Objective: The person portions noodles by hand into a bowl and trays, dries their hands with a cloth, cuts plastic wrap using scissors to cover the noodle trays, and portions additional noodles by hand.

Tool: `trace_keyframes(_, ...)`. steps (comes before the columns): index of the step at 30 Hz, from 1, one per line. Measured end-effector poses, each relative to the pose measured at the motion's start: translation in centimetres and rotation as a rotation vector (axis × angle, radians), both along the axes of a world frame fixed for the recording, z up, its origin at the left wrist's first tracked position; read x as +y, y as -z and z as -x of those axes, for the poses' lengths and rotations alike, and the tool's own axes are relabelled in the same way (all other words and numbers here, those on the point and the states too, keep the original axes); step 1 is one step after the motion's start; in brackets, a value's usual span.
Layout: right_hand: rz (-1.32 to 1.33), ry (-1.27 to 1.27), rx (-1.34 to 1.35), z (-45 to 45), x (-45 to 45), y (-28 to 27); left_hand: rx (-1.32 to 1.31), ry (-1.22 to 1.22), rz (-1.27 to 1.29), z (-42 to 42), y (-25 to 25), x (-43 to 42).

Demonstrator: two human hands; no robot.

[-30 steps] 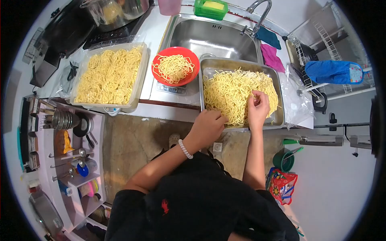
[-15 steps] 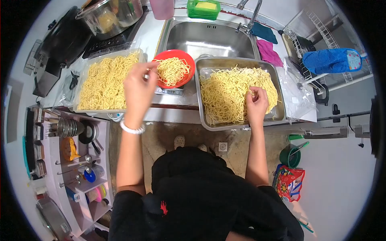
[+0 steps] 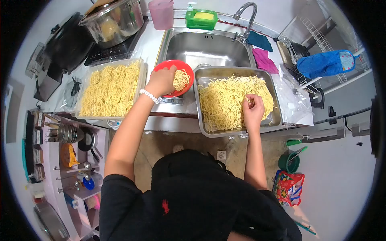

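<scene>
My left hand (image 3: 161, 81), with a white beaded bracelet at the wrist, reaches over the red plate (image 3: 164, 64). Its fingers curl down onto the yellow noodles (image 3: 181, 79) there; the fingertips are hidden. Under the plate is a small silver scale (image 3: 172, 100). On the right, my right hand (image 3: 253, 109) is inside the steel tray (image 3: 204, 128), thumb and fingers pinched around a few strands at the loose noodle heap (image 3: 225, 102). At the left stands a clear plastic container (image 3: 141, 80) filled with noodles in portions (image 3: 108, 90).
Behind is a steel sink (image 3: 207, 50) with a faucet (image 3: 252, 20). A large steel pot (image 3: 116, 28) sits on a black stove at the left back. Pink and teal cloths (image 3: 264, 60), plastic wrap (image 3: 291, 94) and a dish rack (image 3: 305, 44) are at the right.
My left hand has moved right, from the noodle container's edge onto the noodles in the red plate. My right hand stays over the tray's noodles. The view has tilted slightly.
</scene>
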State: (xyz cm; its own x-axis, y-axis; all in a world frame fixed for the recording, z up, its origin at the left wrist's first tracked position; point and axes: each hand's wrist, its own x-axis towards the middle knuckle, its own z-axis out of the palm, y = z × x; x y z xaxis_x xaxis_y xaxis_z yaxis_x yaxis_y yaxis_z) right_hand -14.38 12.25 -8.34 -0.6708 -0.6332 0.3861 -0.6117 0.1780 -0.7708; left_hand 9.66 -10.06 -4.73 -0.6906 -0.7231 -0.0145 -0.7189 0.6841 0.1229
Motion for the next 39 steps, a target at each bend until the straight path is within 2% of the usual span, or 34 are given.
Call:
trace_keyframes(1, 0.002, -0.004, 0.010, 0.1, -0.1, 0.0, 0.053, 0.022, -0.026, -0.1, 0.7, -0.3)
trace_keyframes(2, 0.003, -0.005, 0.018, 0.2, -0.1, 0.0, 0.171, 0.092, 0.083, -0.4, 0.7, 0.0)
trace_keyframes(6, 0.027, 0.007, 0.006, -0.1, 0.0, -0.1, 0.269, 0.171, 0.085, -0.6, -1.3, -0.8)
trace_keyframes(9, 0.033, 0.004, 0.017, 0.1, -0.2, 0.2, 0.186, 0.175, 0.167, 0.1, -2.9, -0.4)
trace_keyframes(12, 0.027, 0.005, -0.007, 0.0, -0.1, 0.2, 0.126, 0.264, 0.141, 1.0, -0.5, -0.9)
trace_keyframes(16, 0.010, 0.003, 0.011, 0.1, -0.1, 0.1, 0.115, 0.272, -0.224, 0.3, 0.2, -1.8)
trace_keyframes(19, 0.010, 0.012, 0.013, 0.0, -0.2, 0.1, 0.344, 0.254, -0.396, -1.2, -3.9, -2.0)
trace_keyframes(20, 0.012, 0.013, 0.011, -0.1, -0.2, 0.0, 0.323, 0.152, -0.434, -1.2, -5.1, -2.0)
trace_keyframes(23, 0.005, 0.014, 0.017, 0.1, 0.1, 0.2, 0.205, 0.046, -0.326, -0.2, -3.2, -1.8)
trace_keyframes(27, 0.044, -0.014, 0.050, 0.2, -0.3, 0.8, 0.065, -0.028, 0.008, 1.7, 1.4, -0.1)
trace_keyframes(29, -0.016, -0.005, 0.052, 0.1, -0.2, 0.4, 0.185, -0.081, 0.081, 1.7, 1.3, 1.9)
trace_keyframes(32, -0.055, 0.009, 0.096, -0.3, -0.2, -0.2, 0.228, -0.063, 0.191, 2.0, 3.1, 1.5)
trace_keyframes(35, -0.025, 0.001, 0.072, 0.1, -0.3, 0.4, 0.271, 0.024, 0.189, 1.9, 3.1, 1.6)
trace_keyframes(38, -0.024, -0.002, 0.047, 0.1, -0.2, 0.4, 0.339, -0.016, 0.116, 1.8, 3.8, 0.4)
trace_keyframes(39, -0.024, -0.006, 0.059, 0.0, -0.2, 0.2, 0.434, -0.007, 0.075, 1.7, 3.9, -0.1)
